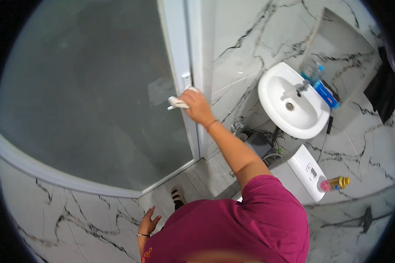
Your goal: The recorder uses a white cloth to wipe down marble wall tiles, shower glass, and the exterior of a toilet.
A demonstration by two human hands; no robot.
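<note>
A whitish cloth [178, 102] is bunched in my right hand [195, 104], which reaches out to the handle side of a door with a dark frosted-looking panel [95, 98]. The cloth lies around the white door handle [170, 107], whose tip pokes out below it. Just above my fingers shows the handle's white backplate [186, 79] on the white door frame [176, 42]. My left hand [148, 222] hangs low at my side with its fingers apart and nothing in it, near the marble-patterned wall.
To the right, a white washbasin [294, 102] carries a tap [303, 86], a clear plastic bottle [312, 73] and a blue box [326, 93]. A toilet cistern [306, 172] bears a gold-capped bottle [335, 184]. Behind my arm sits a grey bin [259, 144]. Dark cloth [383, 88] hangs far right.
</note>
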